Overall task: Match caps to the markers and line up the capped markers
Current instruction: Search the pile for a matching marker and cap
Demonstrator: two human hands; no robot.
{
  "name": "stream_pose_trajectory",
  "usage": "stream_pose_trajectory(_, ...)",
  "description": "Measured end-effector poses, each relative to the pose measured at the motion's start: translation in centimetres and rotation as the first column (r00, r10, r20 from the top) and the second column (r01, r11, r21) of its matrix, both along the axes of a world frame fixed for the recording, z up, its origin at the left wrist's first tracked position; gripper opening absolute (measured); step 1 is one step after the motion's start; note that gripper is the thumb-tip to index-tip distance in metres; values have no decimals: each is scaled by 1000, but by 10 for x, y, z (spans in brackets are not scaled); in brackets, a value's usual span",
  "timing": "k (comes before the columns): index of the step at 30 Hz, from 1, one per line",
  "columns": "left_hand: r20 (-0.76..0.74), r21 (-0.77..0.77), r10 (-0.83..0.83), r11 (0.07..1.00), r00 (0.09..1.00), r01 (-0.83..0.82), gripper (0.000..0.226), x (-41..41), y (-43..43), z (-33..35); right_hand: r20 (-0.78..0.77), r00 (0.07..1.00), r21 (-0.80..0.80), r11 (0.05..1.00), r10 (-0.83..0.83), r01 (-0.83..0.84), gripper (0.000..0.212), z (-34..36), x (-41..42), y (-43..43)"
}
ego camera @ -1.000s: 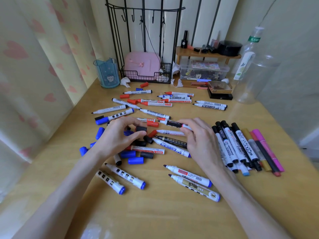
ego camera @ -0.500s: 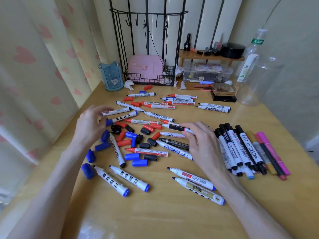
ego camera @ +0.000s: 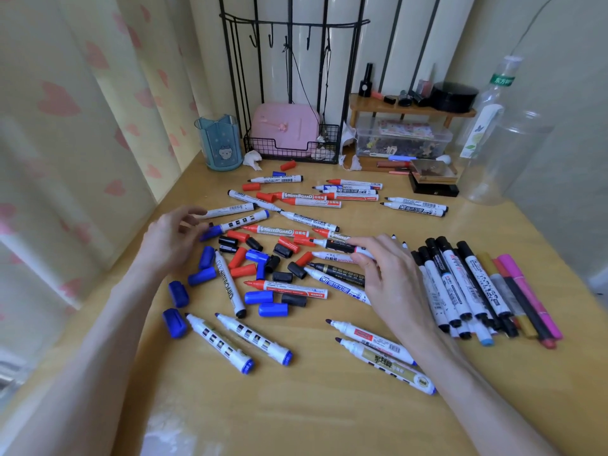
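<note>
The right hand (ego camera: 391,281) lays bent fingers (ego camera: 375,242) on a white marker with a black band (ego camera: 333,245); I cannot tell if it grips. The empty left hand (ego camera: 171,238) hangs loose. Between them, loose red, blue and black plastic caps (ego camera: 243,270) could roll away if bumped.
</note>
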State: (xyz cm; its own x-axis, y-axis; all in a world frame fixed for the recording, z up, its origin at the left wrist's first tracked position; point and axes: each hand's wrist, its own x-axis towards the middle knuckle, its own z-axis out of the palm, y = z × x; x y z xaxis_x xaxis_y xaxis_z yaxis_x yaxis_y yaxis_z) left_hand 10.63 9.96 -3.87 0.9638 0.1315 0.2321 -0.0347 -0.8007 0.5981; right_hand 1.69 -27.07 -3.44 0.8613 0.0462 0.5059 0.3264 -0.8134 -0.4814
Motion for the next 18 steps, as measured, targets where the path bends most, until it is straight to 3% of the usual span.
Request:
stream_pose_trajectory(5, -49, 188, -93, 977, 994, 101, 59, -1, 3, 0, 3, 1000, -3, 1000, 1, -1, 22, 0, 0, 0)
stream_pose_trajectory(10, -42, 193, -35, 980, 999, 42, 34, 0, 8, -3, 0, 1000, 0, 1000, 3, -3, 22, 1, 0, 0)
stream_pose_trajectory(13, -38, 112, -12, 994, 999, 16, 31, -2, 10, -4, 1, 1000, -6, 1000, 1, -1, 22, 2, -1, 1)
stream_pose_trajectory(15, 7, -31, 19, 999, 1000, -18, 30, -5, 4, 2, 8, 1000, -3, 1000, 5, -5, 22, 2, -1, 1)
stream_pose_trajectory(18, 113, -236, -60, 968, 992, 86, 30, -15, -20, 20, 24, 1000, -1, 1000, 7, -7, 22, 3, -1, 2)
